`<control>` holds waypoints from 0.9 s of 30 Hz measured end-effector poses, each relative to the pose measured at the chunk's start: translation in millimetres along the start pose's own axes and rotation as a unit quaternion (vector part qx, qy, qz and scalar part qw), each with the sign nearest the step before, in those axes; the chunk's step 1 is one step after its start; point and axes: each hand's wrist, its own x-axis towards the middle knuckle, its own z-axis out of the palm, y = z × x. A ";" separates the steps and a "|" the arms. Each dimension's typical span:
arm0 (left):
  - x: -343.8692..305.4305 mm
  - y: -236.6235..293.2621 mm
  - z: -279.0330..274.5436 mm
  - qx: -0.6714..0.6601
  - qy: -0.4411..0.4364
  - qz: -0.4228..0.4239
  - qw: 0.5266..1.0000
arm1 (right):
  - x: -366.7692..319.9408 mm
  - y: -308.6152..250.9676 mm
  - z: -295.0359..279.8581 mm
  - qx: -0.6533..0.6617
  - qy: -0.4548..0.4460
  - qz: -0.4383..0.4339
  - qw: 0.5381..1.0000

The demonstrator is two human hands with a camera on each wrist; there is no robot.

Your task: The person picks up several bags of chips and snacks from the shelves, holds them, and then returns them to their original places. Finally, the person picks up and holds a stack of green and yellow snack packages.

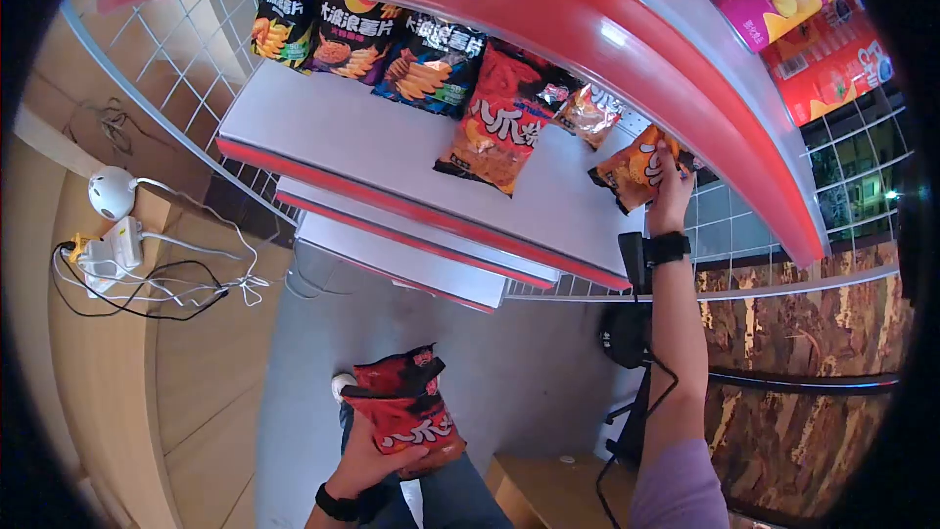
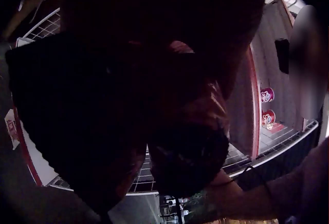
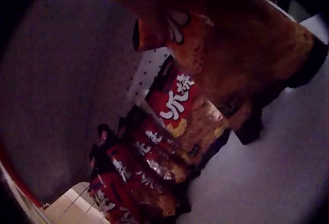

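Note:
Low in the head view, my left hand (image 1: 360, 462) grips two red snack bags (image 1: 416, 419) in front of my legs, thumb across the front one. My right hand (image 1: 670, 198) reaches to the right end of the white shelf (image 1: 323, 122) and holds an orange snack bag (image 1: 627, 174) by its side. A red snack bag (image 1: 501, 132) stands upright on the shelf left of that hand, with another bag (image 1: 590, 116) behind. The right wrist view has the orange bag (image 3: 247, 59) close up, beside a row of red bags (image 3: 180, 100). Dark bags fill most of the left wrist view.
Black bags of wavy chips (image 1: 431, 64) line the shelf's left part. A curved red shelf edge (image 1: 607, 29) hangs overhead, with chip canisters (image 1: 783, 0) above at right. White wire mesh (image 1: 191, 69) closes the sides. A power strip with cables (image 1: 113, 255) lies at left.

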 end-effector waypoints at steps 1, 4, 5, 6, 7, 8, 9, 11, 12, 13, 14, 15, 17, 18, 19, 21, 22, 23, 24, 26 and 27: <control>-1.9 1.4 -2.0 -0.003 0.002 0.000 1.000 | 2.8 1.3 -2.5 -0.007 0.001 -0.002 1.000; -5.4 -5.9 -9.1 -0.035 0.012 -0.013 0.999 | 11.0 7.9 -8.5 -0.025 0.012 -0.006 1.000; -5.9 -8.8 -10.5 -0.062 0.021 -0.024 0.998 | 17.6 8.4 -9.7 -0.025 0.011 -0.006 1.000; -5.7 -6.7 -10.7 -0.063 0.022 -0.024 0.998 | 29.9 12.1 -14.8 -0.049 -0.012 0.026 0.998; -5.1 -1.8 -11.1 -0.049 0.022 -0.025 0.998 | 41.1 16.5 -18.4 -0.073 -0.035 0.058 0.995; -5.2 0.2 -11.1 -0.036 0.023 -0.026 0.999 | 52.9 22.3 -18.9 -0.074 -0.036 0.059 0.995; -5.7 -2.2 -10.7 -0.037 0.023 -0.026 0.999 | 65.0 27.7 -18.1 -0.054 -0.040 0.030 0.997; -7.6 -7.3 -8.9 -0.029 0.038 -0.012 0.999 | 35.3 -30.2 14.4 -0.044 -0.126 -0.026 0.991; -7.5 -8.6 -7.3 -0.032 0.039 -0.011 0.999 | 40.2 -28.3 16.6 -0.045 -0.128 -0.026 0.990; -7.4 -8.8 -5.8 -0.042 0.031 -0.017 0.998 | 49.1 -24.9 22.5 -0.056 -0.101 0.004 0.993; -7.1 -9.5 -3.6 -0.053 0.023 -0.022 0.998 | 56.8 -23.0 28.4 -0.066 -0.075 0.035 0.994; -7.8 -12.5 -1.2 -0.056 0.024 -0.021 0.998 | 60.1 -21.7 33.5 -0.086 -0.001 0.041 0.995; -10.3 -19.4 2.5 -0.064 0.033 -0.016 0.997 | 62.0 -26.7 -0.6 0.019 -0.237 0.022 0.971; -9.2 -17.0 3.8 -0.064 0.035 -0.016 0.997 | 63.2 -28.3 -14.1 0.123 -0.455 0.002 0.882; -6.8 -11.8 5.9 -0.059 0.021 -0.003 0.998 | 65.5 -6.3 -18.4 0.124 -0.455 0.003 0.882; -2.8 -5.1 10.1 -0.054 0.006 0.009 0.998 | 70.9 53.0 -27.5 -0.149 -0.048 -0.183 0.971; 0.3 -3.1 12.5 -0.082 -0.001 0.001 0.997 | 38.5 33.7 -21.2 -0.179 0.020 -0.133 0.975; 3.8 -0.7 13.9 -0.109 -0.007 -0.007 0.994 | -9.3 -3.1 -7.0 -0.064 -0.008 -0.113 0.992; 8.3 1.8 14.1 -0.108 -0.006 -0.005 0.994 | -50.9 -28.9 -3.0 -0.017 -0.058 0.002 0.998; 17.6 7.5 14.3 -0.022 -0.013 0.058 0.998 | -147.4 -89.4 25.1 -0.087 -0.168 0.080 0.979; 23.1 14.0 16.3 -0.022 -0.014 0.058 0.998 | -180.9 -106.2 20.9 -0.122 -0.262 0.178 0.940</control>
